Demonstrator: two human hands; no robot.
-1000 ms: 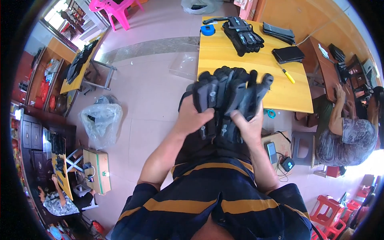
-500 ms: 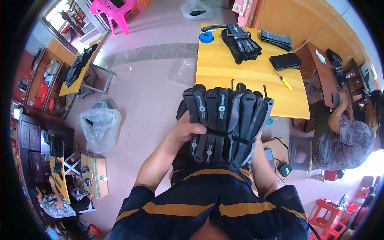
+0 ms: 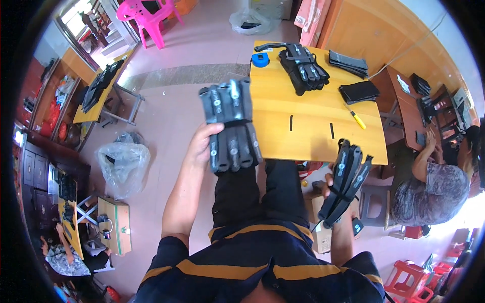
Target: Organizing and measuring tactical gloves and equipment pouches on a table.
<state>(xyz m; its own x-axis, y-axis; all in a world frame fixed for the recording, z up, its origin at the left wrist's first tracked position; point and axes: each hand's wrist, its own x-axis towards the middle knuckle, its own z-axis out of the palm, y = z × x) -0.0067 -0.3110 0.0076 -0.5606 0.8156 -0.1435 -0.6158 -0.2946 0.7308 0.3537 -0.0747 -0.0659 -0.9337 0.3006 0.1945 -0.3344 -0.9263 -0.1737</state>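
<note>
While the right hand (image 3: 331, 189) grips one black bundle of strap-like parts (image 3: 344, 183) low beside the knee, the left hand (image 3: 204, 146) clasps a second bundle (image 3: 231, 123) raised at the near edge of the yellow table (image 3: 313, 129). Neither is set down yet. Farther off lie another such bundle (image 3: 303, 68), flat black stacks (image 3: 359, 92), a yellow-handled tool (image 3: 356, 118), possibly a screwdriver, and blue tape (image 3: 260, 59).
</note>
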